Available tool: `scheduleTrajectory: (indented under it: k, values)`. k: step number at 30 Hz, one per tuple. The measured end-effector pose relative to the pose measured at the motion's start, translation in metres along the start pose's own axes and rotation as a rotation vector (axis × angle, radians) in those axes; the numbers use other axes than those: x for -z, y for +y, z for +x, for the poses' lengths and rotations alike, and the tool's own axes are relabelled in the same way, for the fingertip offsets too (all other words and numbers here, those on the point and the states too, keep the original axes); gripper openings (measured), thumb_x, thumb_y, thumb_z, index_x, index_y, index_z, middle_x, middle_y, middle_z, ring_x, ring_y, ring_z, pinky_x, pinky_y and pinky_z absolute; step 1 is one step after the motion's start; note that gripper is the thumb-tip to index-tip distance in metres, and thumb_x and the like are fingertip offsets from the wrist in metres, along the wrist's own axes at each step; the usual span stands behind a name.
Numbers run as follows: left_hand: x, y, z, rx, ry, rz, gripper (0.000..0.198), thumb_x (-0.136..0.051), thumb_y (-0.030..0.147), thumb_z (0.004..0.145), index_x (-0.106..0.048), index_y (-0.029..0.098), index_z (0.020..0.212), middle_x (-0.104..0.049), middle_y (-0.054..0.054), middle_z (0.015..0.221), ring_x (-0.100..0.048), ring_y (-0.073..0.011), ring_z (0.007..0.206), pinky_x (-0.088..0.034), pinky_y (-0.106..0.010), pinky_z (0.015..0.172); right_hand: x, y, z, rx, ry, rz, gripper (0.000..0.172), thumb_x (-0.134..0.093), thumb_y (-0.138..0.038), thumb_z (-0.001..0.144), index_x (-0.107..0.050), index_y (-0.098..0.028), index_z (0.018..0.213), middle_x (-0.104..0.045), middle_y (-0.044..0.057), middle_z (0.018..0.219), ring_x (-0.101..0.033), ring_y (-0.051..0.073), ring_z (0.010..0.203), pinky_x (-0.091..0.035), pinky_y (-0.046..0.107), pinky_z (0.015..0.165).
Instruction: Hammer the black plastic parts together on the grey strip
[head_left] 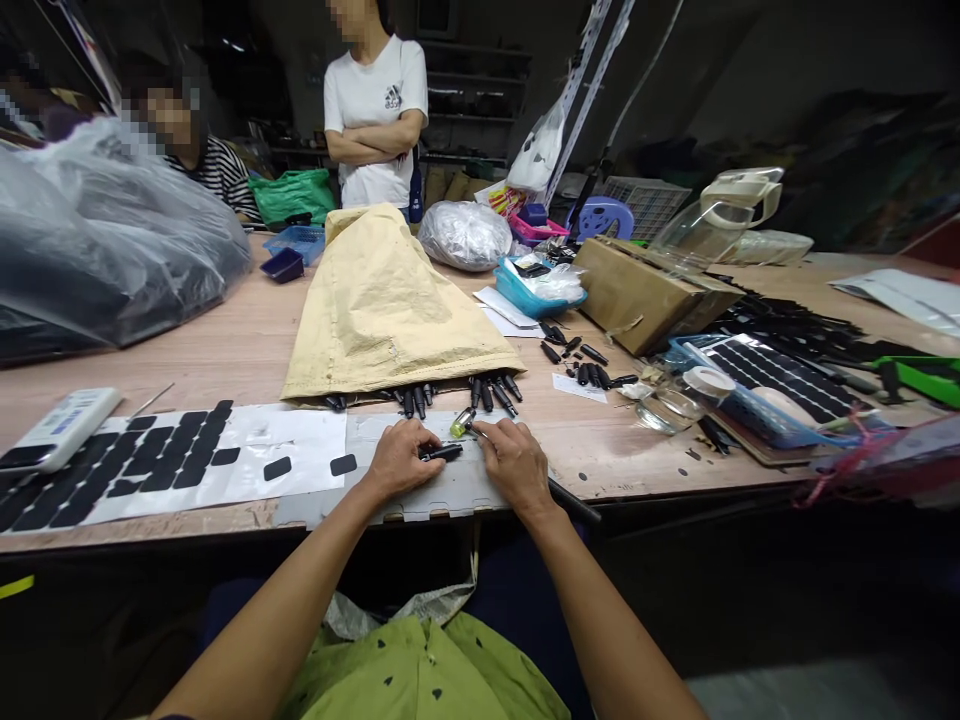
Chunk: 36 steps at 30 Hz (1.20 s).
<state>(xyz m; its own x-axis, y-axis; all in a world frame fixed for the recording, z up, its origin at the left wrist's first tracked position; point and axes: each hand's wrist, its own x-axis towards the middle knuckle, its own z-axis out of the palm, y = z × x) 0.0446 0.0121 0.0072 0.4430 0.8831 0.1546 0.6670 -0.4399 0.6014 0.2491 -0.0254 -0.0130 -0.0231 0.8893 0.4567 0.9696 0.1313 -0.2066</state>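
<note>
My left hand (pixel 401 460) is closed around a short black cylindrical piece (pixel 444 452), whose end points right over the grey board (pixel 367 493). In my right hand (pixel 514 462) is a small hammer with a shiny metal and yellow-green head (pixel 463 423); its black handle (pixel 574 500) sticks out below the hand toward the table edge. The head is just above and beyond the black piece; whether they touch I cannot tell. Several more black cylindrical pieces (pixel 420 398) lie beyond my hands, poking out from under a tan cloth sack (pixel 390 310).
To the left are a white sheet of black stickers (pixel 281 430) and a white device (pixel 64 430). A cardboard box (pixel 637 295), blue baskets (pixel 525 295) and loose black parts (pixel 592 376) lie right. A large plastic bag (pixel 112 240) stands far left; two people are across the table.
</note>
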Motion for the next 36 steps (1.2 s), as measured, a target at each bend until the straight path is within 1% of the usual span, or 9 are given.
scheduleTrajectory:
  k: [4, 8, 14, 16, 18, 21, 26, 32, 36]
  values:
    - [0.006, 0.003, -0.008, -0.08, -0.104, -0.013, 0.017, -0.077, 0.026, 0.067, -0.077, 0.025, 0.084, -0.063, -0.002, 0.092, -0.054, -0.0209, 0.092, -0.04, -0.037, 0.088, -0.007, 0.001, -0.001, 0.015, 0.059, -0.029, 0.026, -0.057, -0.018, 0.091, -0.071, -0.024, 0.112, -0.065, 0.004, 0.088, -0.052, 0.021, 0.084, -0.038, 0.031, 0.076]
    - [0.01, 0.011, -0.04, -0.182, -0.219, -0.051, 0.02, -0.08, 0.024, 0.064, -0.077, 0.027, 0.083, -0.06, -0.003, 0.108, -0.049, -0.0246, 0.107, -0.037, -0.042, 0.099, -0.007, 0.0, -0.003, 0.017, 0.07, -0.038, 0.026, -0.056, -0.019, 0.092, -0.071, -0.024, 0.112, -0.064, 0.004, 0.087, -0.051, 0.02, 0.084, -0.036, 0.031, 0.074]
    - [0.015, 0.016, -0.078, -0.18, -0.189, -0.028, 0.029, -0.08, 0.029, 0.066, -0.072, 0.028, 0.094, -0.054, -0.005, 0.131, -0.044, -0.0306, 0.122, -0.037, -0.047, 0.104, -0.007, 0.0, -0.004, 0.027, 0.077, -0.048, 0.027, -0.053, -0.018, 0.092, -0.07, -0.023, 0.113, -0.063, 0.005, 0.087, -0.05, 0.021, 0.082, -0.036, 0.031, 0.074]
    - [0.025, 0.004, -0.072, -0.113, -0.06, -0.034, 0.025, -0.073, 0.033, 0.074, -0.07, 0.027, 0.098, -0.058, -0.007, 0.125, -0.048, -0.0284, 0.117, -0.041, -0.046, 0.101, -0.008, 0.0, -0.004, 0.031, 0.085, -0.05, 0.027, -0.053, -0.018, 0.092, -0.069, -0.023, 0.113, -0.062, 0.005, 0.087, -0.05, 0.021, 0.082, -0.036, 0.031, 0.074]
    - [0.04, -0.018, -0.057, 0.046, 0.156, 0.008, 0.013, -0.059, 0.027, 0.084, -0.069, 0.023, 0.092, -0.064, -0.008, 0.107, -0.054, -0.0255, 0.107, -0.045, -0.043, 0.096, -0.008, 0.0, -0.004, 0.035, 0.092, -0.051, 0.027, -0.053, -0.018, 0.092, -0.07, -0.023, 0.112, -0.062, 0.005, 0.086, -0.05, 0.021, 0.081, -0.036, 0.031, 0.073]
    - [0.066, -0.057, -0.032, 0.295, 0.412, 0.254, 0.022, -0.046, 0.017, 0.086, -0.068, 0.018, 0.089, -0.065, -0.012, 0.099, -0.055, -0.0276, 0.102, -0.045, -0.043, 0.094, -0.007, -0.001, -0.004, 0.034, 0.1, -0.051, 0.026, -0.053, -0.019, 0.092, -0.07, -0.023, 0.112, -0.062, 0.005, 0.086, -0.05, 0.021, 0.081, -0.036, 0.031, 0.073]
    - [0.085, -0.09, -0.004, 0.488, 0.333, 0.511, 0.032, -0.038, 0.014, 0.088, -0.069, 0.013, 0.095, -0.064, -0.018, 0.106, -0.054, -0.0345, 0.105, -0.045, -0.046, 0.093, -0.007, -0.002, -0.004, 0.026, 0.103, -0.059, 0.026, -0.053, -0.019, 0.092, -0.07, -0.023, 0.112, -0.061, 0.004, 0.085, -0.05, 0.021, 0.081, -0.036, 0.031, 0.073]
    - [0.076, -0.084, 0.026, 0.477, 0.396, 0.499, 0.045, -0.038, 0.027, 0.093, -0.049, 0.006, 0.132, -0.053, -0.023, 0.133, -0.046, -0.0359, 0.125, -0.035, -0.046, 0.107, -0.007, -0.001, -0.004, 0.024, 0.104, -0.047, 0.026, -0.053, -0.019, 0.092, -0.069, -0.023, 0.111, -0.062, 0.005, 0.086, -0.05, 0.021, 0.082, -0.036, 0.031, 0.074]
    - [0.083, -0.084, 0.059, 0.73, 0.32, 0.429, 0.067, -0.048, 0.049, 0.089, -0.046, -0.002, 0.133, -0.048, -0.032, 0.137, -0.041, -0.0441, 0.131, -0.032, -0.053, 0.108, -0.006, -0.002, -0.004, 0.021, 0.089, -0.047, 0.026, -0.052, -0.019, 0.092, -0.069, -0.023, 0.112, -0.062, 0.005, 0.087, -0.05, 0.021, 0.083, -0.037, 0.031, 0.075]
